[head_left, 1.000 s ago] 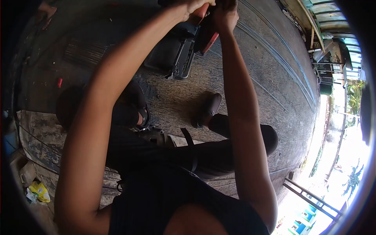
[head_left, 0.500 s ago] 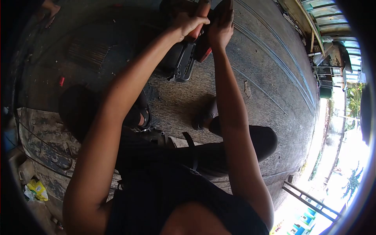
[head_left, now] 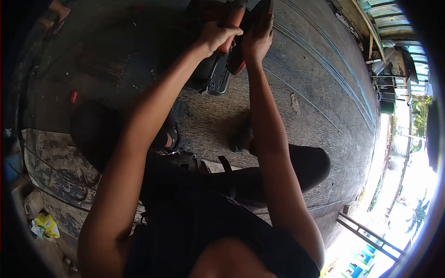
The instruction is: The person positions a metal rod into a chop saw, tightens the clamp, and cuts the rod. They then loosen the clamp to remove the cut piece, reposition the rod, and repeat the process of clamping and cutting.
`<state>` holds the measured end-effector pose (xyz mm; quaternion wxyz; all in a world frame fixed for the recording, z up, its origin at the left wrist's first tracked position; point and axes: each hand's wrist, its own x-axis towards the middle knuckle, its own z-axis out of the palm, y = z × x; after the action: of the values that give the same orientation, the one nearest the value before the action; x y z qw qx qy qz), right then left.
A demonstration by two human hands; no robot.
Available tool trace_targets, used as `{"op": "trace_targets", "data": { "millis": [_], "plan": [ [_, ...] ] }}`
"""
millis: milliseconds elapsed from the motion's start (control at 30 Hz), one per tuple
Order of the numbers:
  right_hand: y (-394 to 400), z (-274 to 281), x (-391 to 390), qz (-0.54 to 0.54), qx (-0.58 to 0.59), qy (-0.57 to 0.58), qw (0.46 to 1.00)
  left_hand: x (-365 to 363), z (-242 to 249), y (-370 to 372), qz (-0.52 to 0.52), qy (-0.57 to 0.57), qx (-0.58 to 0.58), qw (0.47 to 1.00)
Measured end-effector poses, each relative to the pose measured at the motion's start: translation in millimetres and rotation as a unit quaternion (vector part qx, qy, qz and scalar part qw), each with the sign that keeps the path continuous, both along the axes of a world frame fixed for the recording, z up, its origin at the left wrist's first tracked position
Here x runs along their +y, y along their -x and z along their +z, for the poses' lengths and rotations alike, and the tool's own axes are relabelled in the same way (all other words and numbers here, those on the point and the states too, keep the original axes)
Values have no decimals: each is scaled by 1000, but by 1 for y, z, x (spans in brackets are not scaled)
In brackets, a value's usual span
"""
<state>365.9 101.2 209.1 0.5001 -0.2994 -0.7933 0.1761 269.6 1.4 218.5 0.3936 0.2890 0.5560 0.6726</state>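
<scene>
My left hand (head_left: 217, 38) is closed around the orange-red handle (head_left: 234, 19) of a floor machine that looks like a cut-off saw. The machine's dark metal base (head_left: 218, 82) rests on the floor below it. My right hand (head_left: 257, 45) is on a dark, rounded, guard-like part (head_left: 262, 10) beside the handle, with its thumb and fingers on either side. A red edge (head_left: 239, 68) of this part shows under my right wrist. Shadow hides the far side of the machine.
Long thin metal rods (head_left: 320, 55) lie on the rough floor to the right. A worn flat sheet (head_left: 60, 162) and a yellow wrapper (head_left: 46, 225) are at the left. Another person's foot (head_left: 60, 16) shows at the upper left. A small red object (head_left: 73, 97) lies nearer.
Both hands, with the handle and the rounded part, have shifted slightly to the left in view. Each hand keeps its hold.
</scene>
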Motion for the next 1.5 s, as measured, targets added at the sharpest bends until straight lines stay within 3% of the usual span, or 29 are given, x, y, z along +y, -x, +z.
{"op": "trace_targets", "data": {
  "millis": [433,533,600,933,1000,1133,1200,1333,1433,1467,1500],
  "plan": [
    [0,-12,2,-5,-6,-49,999,-3,-11,-1,-2,-2,11,1000],
    [0,-14,4,29,-8,51,998,-5,-9,-2,-2,-2,8,1000],
    [3,-18,9,30,13,-46,998,-6,-10,-2,4,-8,14,1000],
    [-8,9,-22,11,-2,-25,1000,-5,-14,-1,-4,-4,22,1000],
    [-9,17,-25,56,40,-51,996,-3,-17,1,-8,-8,32,999],
    [-1,-11,-2,12,10,-63,998,0,-21,2,6,-10,47,999],
    [-2,-7,-9,-12,-23,8,1000,4,-29,5,18,-11,69,997],
    [1,-13,-7,-38,-32,-21,999,4,-26,6,13,-7,70,997],
    [-2,-28,2,1,54,19,998,12,-39,10,16,-1,85,996],
    [-2,-28,0,-2,42,41,998,2,-15,2,30,-4,103,994],
    [-1,-27,-2,-2,31,63,998,-13,8,-6,5,69,4,998]
  ]
}}
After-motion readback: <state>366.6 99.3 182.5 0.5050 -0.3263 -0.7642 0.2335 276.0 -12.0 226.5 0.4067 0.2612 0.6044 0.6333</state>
